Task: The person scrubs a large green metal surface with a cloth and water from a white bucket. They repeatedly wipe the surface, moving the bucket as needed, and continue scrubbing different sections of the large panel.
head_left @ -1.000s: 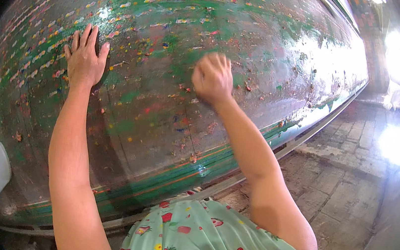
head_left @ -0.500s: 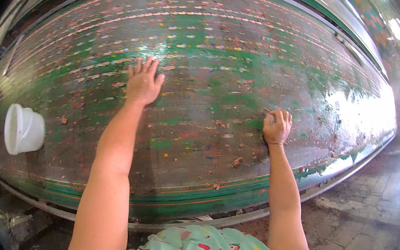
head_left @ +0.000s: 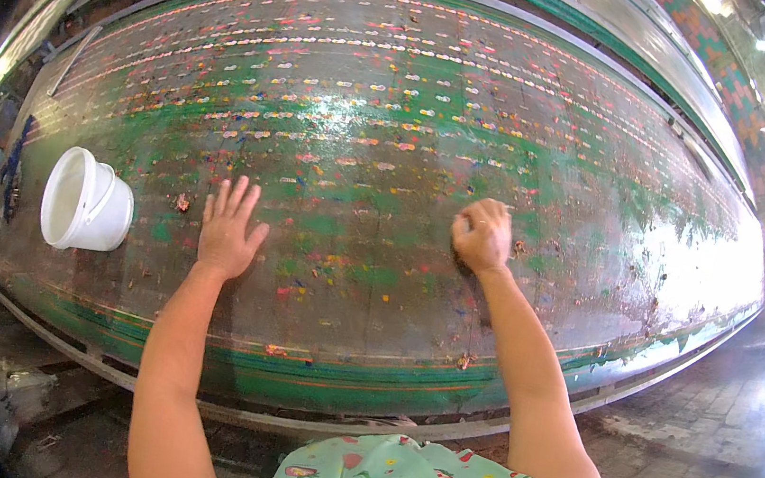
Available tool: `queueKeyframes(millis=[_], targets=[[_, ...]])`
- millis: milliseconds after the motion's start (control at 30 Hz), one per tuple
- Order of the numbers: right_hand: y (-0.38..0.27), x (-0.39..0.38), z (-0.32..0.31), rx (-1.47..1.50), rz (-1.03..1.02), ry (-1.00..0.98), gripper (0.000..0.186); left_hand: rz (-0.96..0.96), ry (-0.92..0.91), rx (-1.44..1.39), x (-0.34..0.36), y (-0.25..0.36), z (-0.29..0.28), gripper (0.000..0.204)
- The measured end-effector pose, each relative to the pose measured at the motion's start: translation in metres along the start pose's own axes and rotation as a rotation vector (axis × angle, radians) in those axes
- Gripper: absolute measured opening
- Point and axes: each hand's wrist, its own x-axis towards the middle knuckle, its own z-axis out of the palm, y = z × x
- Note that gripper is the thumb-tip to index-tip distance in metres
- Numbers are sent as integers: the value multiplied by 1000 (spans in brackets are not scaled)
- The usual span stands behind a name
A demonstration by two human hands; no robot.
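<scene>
My left hand (head_left: 230,230) rests on a long, stained table (head_left: 336,305) with its fingers stretched out and spread. To the right, my right hand (head_left: 482,236) is curled closed against the same surface. Whatever its fingers may grip is hidden under them. The tabletop carries green and brown paint, rows of pale marks and many small coloured flecks. Close to the left hand lies a small crumbly clump (head_left: 182,203). Another clump (head_left: 519,248) sits just right of the right hand.
A white bucket (head_left: 108,217) with a handle lies tipped at the table's left. Near the front edge is another crumbly clump (head_left: 465,361). A metal rail (head_left: 436,426) runs along the near side. Bright glare covers the table's right end. A paved floor (head_left: 683,438) lies beyond it.
My left hand has drawn back nearer to me, still spread. My right hand has moved left and nearer, still closed. The whole view has shifted, so the bucket appears higher and farther right.
</scene>
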Motion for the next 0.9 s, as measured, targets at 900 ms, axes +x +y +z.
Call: queueKeyframes(millis=[900], targets=[[-29, 254, 187, -91, -115, 53, 12, -71, 94, -50, 17, -5, 7, 81]])
